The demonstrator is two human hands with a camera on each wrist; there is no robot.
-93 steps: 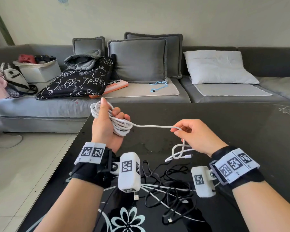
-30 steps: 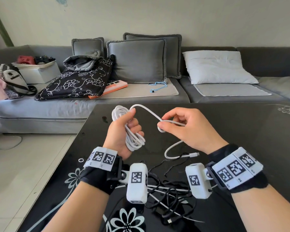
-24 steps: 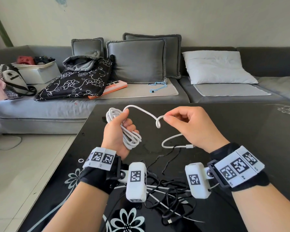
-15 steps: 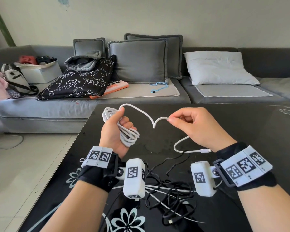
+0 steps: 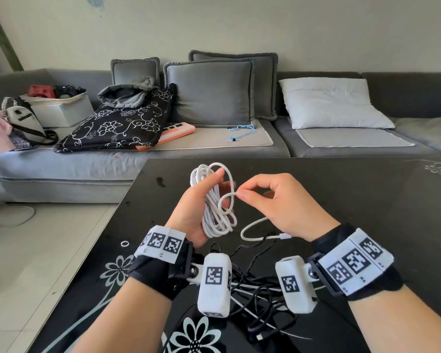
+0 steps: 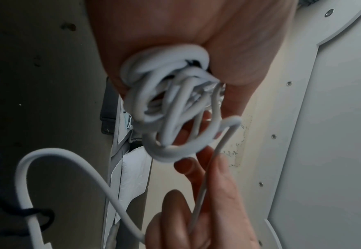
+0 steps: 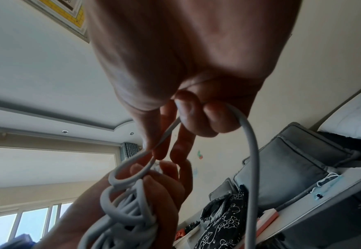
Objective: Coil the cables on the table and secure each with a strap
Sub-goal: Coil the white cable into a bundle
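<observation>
My left hand (image 5: pixel 201 200) grips a bundle of white cable (image 5: pixel 215 212) wound into several loops, held upright above the black table (image 5: pixel 367 200). My right hand (image 5: pixel 278 200) pinches the cable's free strand right beside the bundle, forming a small loop (image 5: pixel 227 202) against it. The rest of the strand hangs in a curve below my right palm and ends in a white plug (image 5: pixel 284 236). From the left wrist, the coil (image 6: pixel 170 101) fills my palm. The right wrist view has the strand (image 7: pixel 250 151) passing through my curled fingers (image 7: pixel 196 118).
A tangle of black cables (image 5: pixel 260 301) lies on the table near its front edge, under both wrists. A small white ring (image 5: pixel 125 243) rests on the table at the left edge. Behind the table stands a grey sofa (image 5: pixel 214 138) with cushions.
My right hand has moved left, bringing the free strand up against the coil. The slack between the hands has shortened into a small loop. The plug end hangs closer to the bundle.
</observation>
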